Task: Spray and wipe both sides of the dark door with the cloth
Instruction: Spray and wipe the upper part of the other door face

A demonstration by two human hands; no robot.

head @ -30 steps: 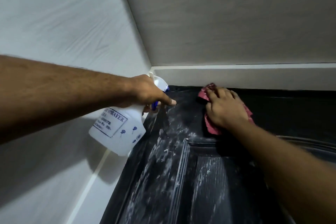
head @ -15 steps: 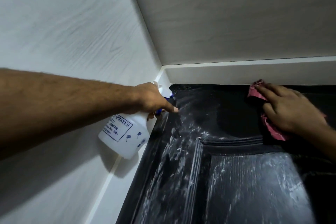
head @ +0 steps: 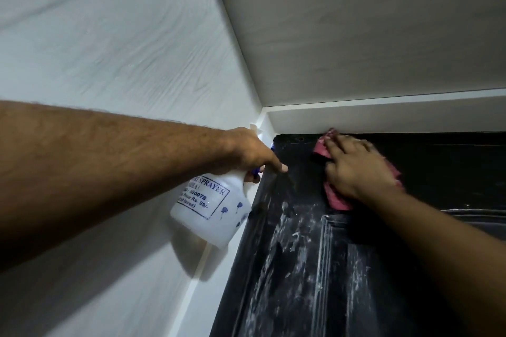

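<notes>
The dark door (head: pixel 315 268) fills the lower right, its panels streaked with white spray foam. My left hand (head: pixel 250 152) grips the neck of a white spray bottle (head: pixel 210 208) with blue print, beside the door's top left corner, with the index finger stretched out against the door edge. My right hand (head: pixel 356 169) lies flat, fingers straight, pressing a red cloth (head: pixel 335 198) against the top rail of the door just under the frame. Most of the cloth is hidden under the hand.
A white wall (head: pixel 109 63) runs along the left. A white ceiling panel (head: pixel 356 22) and the white door frame (head: pixel 383 117) sit directly above the door's top edge.
My right hand has slid the cloth back to the left along the top of the door, after having gone right. The left hand with the bottle has stayed by the corner.
</notes>
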